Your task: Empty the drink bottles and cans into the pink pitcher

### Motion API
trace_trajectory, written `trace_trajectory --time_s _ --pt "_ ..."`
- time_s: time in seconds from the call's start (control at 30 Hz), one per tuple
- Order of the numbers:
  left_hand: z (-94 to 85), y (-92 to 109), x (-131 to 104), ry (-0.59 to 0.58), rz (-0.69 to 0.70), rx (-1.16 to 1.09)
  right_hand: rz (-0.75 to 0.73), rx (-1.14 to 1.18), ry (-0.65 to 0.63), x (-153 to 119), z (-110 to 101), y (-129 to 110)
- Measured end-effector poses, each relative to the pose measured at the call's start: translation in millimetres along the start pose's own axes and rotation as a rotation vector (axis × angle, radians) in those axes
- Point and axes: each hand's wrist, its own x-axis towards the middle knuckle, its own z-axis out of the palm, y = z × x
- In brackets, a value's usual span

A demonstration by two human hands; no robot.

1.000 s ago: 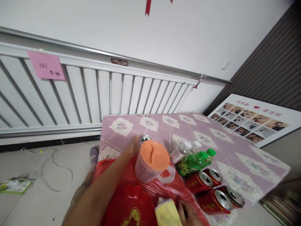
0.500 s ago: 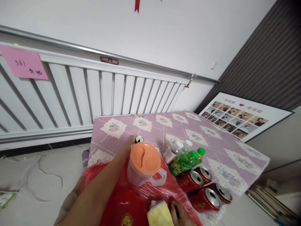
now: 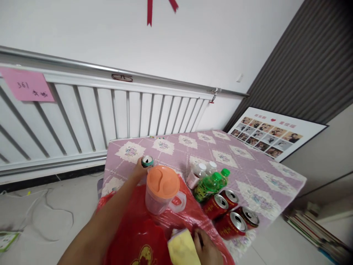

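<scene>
My left hand (image 3: 140, 167) is wrapped round a teal drink can (image 3: 147, 162) with an opened top, beyond the jug; the jug partly hides the can's lower part. The clear plastic jug (image 3: 158, 200) with an orange lid (image 3: 162, 181) stands upright on a red plastic sheet (image 3: 190, 219), its handle towards the right. At the bottom, my right hand (image 3: 206, 248) rests with curled fingers on the red sheet, beside a folded yellow cloth (image 3: 184, 247). Whatever those fingers grip is hidden. A glossy red item with a gold print (image 3: 145, 254) lies left of the cloth.
Several red cans (image 3: 231, 224) stand at the right of the sheet. Behind them are green-capped bottles (image 3: 208, 187) and white-capped bottles (image 3: 196, 176). The table's lilac cloth (image 3: 176, 154) reaches towards a white radiator (image 3: 154, 110); a photo board (image 3: 270, 134) leans at the right.
My left hand and the teal can have shifted slightly left of the jug, so more of the can shows. The whole view has also moved. My right hand stays beside the yellow cloth.
</scene>
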Motion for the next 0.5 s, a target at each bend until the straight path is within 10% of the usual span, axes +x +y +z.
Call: trace_trajectory --time_s 0.23,0.5 --pt "-53.9 27 -50 0.128 -0.042 -0.053 0.039 -0.026 -0.076 0 -5 -5" --pt "-73.4 53 -147 0.074 -0.022 -0.101 0.044 0.108 -0.014 -3 -10 -14"
